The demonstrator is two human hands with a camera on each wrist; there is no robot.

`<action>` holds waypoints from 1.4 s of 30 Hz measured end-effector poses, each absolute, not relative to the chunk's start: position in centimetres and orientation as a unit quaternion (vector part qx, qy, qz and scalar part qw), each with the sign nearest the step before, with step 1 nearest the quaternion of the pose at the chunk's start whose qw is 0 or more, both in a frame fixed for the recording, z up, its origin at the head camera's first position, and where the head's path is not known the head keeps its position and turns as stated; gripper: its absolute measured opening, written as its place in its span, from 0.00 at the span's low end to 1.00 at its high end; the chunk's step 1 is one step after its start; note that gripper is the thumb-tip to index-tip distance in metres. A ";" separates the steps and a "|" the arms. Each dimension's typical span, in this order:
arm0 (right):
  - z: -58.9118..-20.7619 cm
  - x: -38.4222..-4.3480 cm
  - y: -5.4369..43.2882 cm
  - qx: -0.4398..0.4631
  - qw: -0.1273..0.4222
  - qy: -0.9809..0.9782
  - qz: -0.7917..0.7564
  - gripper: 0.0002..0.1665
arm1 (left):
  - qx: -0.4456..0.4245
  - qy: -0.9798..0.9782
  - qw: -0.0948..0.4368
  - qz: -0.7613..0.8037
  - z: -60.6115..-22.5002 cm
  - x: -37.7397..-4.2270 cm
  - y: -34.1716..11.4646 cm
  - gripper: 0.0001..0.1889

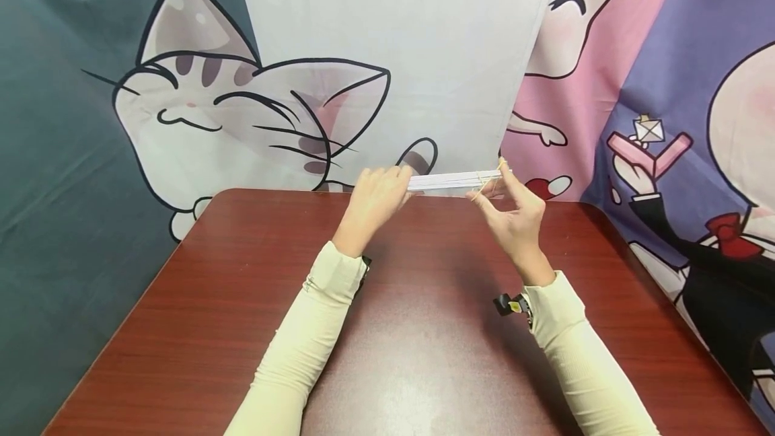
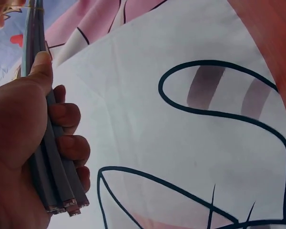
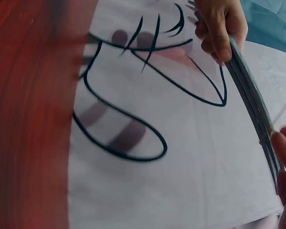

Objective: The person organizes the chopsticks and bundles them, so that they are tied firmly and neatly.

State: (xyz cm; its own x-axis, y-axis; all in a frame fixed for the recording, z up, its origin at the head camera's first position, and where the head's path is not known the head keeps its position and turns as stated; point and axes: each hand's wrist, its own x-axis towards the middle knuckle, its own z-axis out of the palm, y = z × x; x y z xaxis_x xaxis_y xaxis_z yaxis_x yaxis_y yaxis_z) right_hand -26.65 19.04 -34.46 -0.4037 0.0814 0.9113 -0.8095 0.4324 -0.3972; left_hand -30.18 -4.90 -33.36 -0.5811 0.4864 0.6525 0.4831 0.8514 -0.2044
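A bundle of long thin strips (image 1: 445,182) is held level above the far edge of the table, white in the head view and grey in the wrist views. My left hand (image 1: 378,197) grips one end, its thumb lying along the strips and its fingers curled round them. Uneven strip ends (image 2: 66,207) stick out below the palm in the left wrist view. At the other end, my right hand (image 1: 514,214) stretches a thin yellow rubber band (image 1: 482,186) between thumb and fingers. The band crosses the bundle near that end.
A dark red-brown table (image 1: 254,288) lies beneath both arms. Behind it hangs a cloth backdrop (image 1: 399,19) printed with a cartoon cat and other figures. Each sleeved wrist carries a small camera, the right one (image 1: 505,304) showing more plainly.
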 end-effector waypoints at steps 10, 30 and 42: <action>-34.0 -26.1 18.3 0.110 0.321 -0.640 0.689 0.49 | -0.282 -0.870 0.403 -0.026 -33.9 -30.4 -5.4 0.19; -32.9 -27.0 19.8 0.109 0.171 -0.561 0.803 0.14 | -0.326 -0.825 0.461 -0.028 -33.9 -30.6 -5.3 0.28; -33.1 -27.7 20.2 0.154 0.134 -0.649 0.733 0.16 | -0.287 -0.803 0.522 -0.035 -33.4 -30.4 -5.1 0.27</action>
